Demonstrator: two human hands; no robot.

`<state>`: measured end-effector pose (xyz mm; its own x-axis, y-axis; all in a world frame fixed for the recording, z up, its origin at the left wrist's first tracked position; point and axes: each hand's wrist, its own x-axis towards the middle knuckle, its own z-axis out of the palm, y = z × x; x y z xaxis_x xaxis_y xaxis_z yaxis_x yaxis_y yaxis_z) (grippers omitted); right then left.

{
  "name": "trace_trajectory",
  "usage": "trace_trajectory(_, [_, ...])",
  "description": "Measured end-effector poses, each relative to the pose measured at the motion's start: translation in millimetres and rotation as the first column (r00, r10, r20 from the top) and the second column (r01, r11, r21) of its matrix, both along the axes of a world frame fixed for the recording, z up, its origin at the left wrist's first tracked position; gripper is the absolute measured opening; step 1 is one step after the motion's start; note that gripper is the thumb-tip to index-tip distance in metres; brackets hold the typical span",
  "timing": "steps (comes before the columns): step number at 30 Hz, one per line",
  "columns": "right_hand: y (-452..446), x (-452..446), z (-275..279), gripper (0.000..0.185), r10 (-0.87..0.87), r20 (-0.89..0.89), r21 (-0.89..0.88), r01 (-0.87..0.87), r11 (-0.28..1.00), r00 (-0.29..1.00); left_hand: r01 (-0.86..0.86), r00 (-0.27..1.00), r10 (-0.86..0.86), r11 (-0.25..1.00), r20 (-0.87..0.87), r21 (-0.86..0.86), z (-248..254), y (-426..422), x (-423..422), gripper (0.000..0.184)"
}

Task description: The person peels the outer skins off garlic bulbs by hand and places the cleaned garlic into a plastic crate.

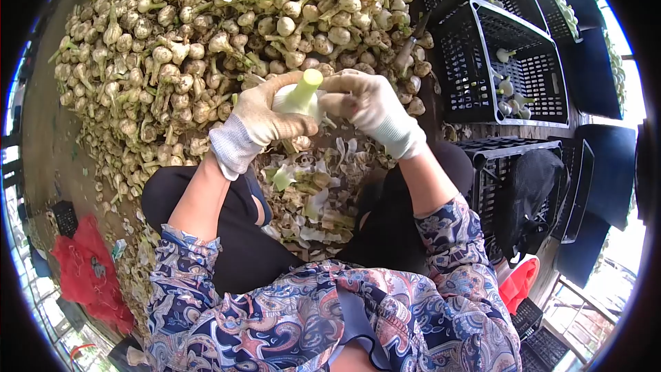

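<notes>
My left hand (pixel 260 118), in a worn whitish work glove, is wrapped round a pale garlic bulb (pixel 297 100) with its thick cut green stem pointing up toward me. At the bulb's right side is my right hand (pixel 368 105), gloved too, with its fingers curled and pressed together. Whatever those fingers pinch is hidden and slightly blurred. Below both hands, peeled garlic skins (pixel 318 200) cover the ground between my knees.
A large heap of unpeeled garlic (pixel 186 48) lies ahead and to the left. On the right, a black plastic crate (pixel 475 62) holds several cleaned bulbs, beside other crates. A wooden-handled tool (pixel 406 52) rests at the heap's right edge. Red netting (pixel 86 275) lies left.
</notes>
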<state>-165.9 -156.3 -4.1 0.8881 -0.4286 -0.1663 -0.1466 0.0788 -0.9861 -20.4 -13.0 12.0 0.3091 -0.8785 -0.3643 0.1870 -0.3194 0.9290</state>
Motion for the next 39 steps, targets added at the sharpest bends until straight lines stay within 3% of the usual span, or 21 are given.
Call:
trace_trajectory(2, [7.5,1.2,-11.6,0.019,-0.079,0.187,-0.509,0.165,0.845,0.979,0.001,0.998,-0.002,1.000,0.060,0.016,-3.6,0.0,0.0,0.083])
trace_trajectory(7, [14.4,12.1,-19.3,0.023,-0.247,0.311,-0.634,0.395,0.665,0.917,-0.205,0.949,0.237,0.966,0.210,-0.160,-17.0,-9.7,-8.2,0.087])
trace_trajectory(10, [32.1,15.5,-14.5,0.035,-0.180,0.257,-0.756,0.313,0.575,0.950,-0.421,0.907,0.393,0.866,-0.152,-0.271,-24.7,-18.1,-18.0,0.071])
trace_trajectory(11, [40.0,17.3,-13.1,0.035,-0.141,0.233,-0.772,0.271,0.575,0.962,-0.488,0.839,0.528,0.836,0.127,-0.251,-17.0,-20.0,-29.3,0.059])
trace_trajectory(12, [46.6,19.4,-12.8,0.037,-0.055,0.238,-0.699,0.211,0.683,0.970,-0.615,0.771,0.636,0.749,0.012,-0.246,-19.1,-21.8,-23.2,0.044])
trace_trajectory(13, [52.7,24.1,-11.6,0.036,-0.087,0.281,-0.784,0.281,0.553,0.956,-0.665,0.746,0.652,0.737,-0.135,-0.118,-18.2,-17.9,-14.3,0.035])
trace_trajectory(16, [30.9,23.6,-3.6,0.028,-0.097,0.382,-0.752,0.371,0.545,0.919,-0.757,0.606,0.573,0.629,-0.552,-0.178,-18.3,-9.7,-1.6,0.023])
trace_trajectory(17, [14.7,27.7,-9.5,0.019,-0.329,0.312,-0.560,0.452,0.694,0.891,-0.758,0.562,0.524,0.637,-0.641,-0.144,-14.1,-6.2,1.9,0.021])
trace_trajectory(18, [3.5,24.4,-14.1,0.012,-0.411,0.226,-0.668,0.448,0.595,0.883,-0.754,0.533,0.458,0.639,-0.711,-0.153,-9.2,-1.8,4.9,0.020])
trace_trajectory(20, [9.9,25.0,-49.4,0.013,-0.182,-0.192,-0.794,-0.044,0.606,0.964,-0.721,0.497,0.281,0.661,-0.821,-0.210,-8.5,6.3,16.8,0.024])
trace_trajectory(22, [49.9,26.8,-58.1,0.014,0.266,-0.513,-0.626,-0.568,0.534,0.816,-0.617,0.599,0.112,0.696,-0.793,-0.367,-3.5,7.9,25.4,0.035])
trace_trajectory(25, [61.3,20.1,-58.4,0.021,0.515,-0.571,-0.409,-0.766,0.496,0.639,-0.650,0.714,0.441,0.706,-0.545,-0.281,5.5,8.5,19.7,0.038])
trace_trajectory(26, [49.1,21.5,-71.4,0.024,0.465,-0.605,-0.424,-0.756,0.498,0.646,-0.665,0.726,0.533,0.704,-0.435,-0.247,5.4,7.6,16.0,0.033])
trace_trajectory(28, [23.5,18.9,-45.8,0.026,0.383,-0.313,-0.373,-0.483,0.792,0.869,-0.662,0.744,0.576,0.701,-0.338,-0.265,1.5,6.3,16.1,0.028])
trace_trajectory(29, [12.8,22.7,-62.3,0.039,0.327,0.046,-0.539,-0.252,0.804,0.944,-0.655,0.755,0.626,0.710,-0.194,-0.257,3.6,4.6,14.3,0.026])
trace_trajectory(31, [20.8,26.8,-34.9,0.048,0.077,0.162,0.037,-0.084,0.996,0.984,-0.630,0.765,0.642,0.731,-0.049,-0.262,4.4,1.9,9.7,0.025])
trace_trajectory(33, [28.5,31.0,-17.1,0.053,0.082,0.003,0.058,-0.082,0.995,0.997,-0.589,0.760,0.642,0.745,0.097,-0.314,-0.9,-1.7,1.7,0.024])
trace_trajectory(34, [31.5,37.4,-32.9,0.054,0.046,0.016,-0.339,-0.038,0.940,0.999,-0.570,0.766,0.633,0.749,0.113,-0.338,-7.9,-3.1,1.0,0.023])
trace_trajectory(35, [38.3,39.5,-32.9,0.047,-0.034,0.090,-0.386,0.066,0.920,0.995,-0.569,0.767,0.632,0.750,0.111,-0.337,-9.0,-2.6,-0.1,0.023])
trace_trajectory(37, [26.1,39.0,-14.4,0.033,0.064,-0.119,0.197,-0.039,0.980,0.991,-0.571,0.769,0.626,0.763,0.129,-0.303,-7.9,-0.7,-2.6,0.022])
trace_trajectory(39, [20.9,42.0,-21.6,0.020,-0.094,-0.106,0.237,0.117,0.964,0.990,-0.584,0.749,0.643,0.755,0.160,-0.299,-4.9,-0.8,-3.1,0.021])
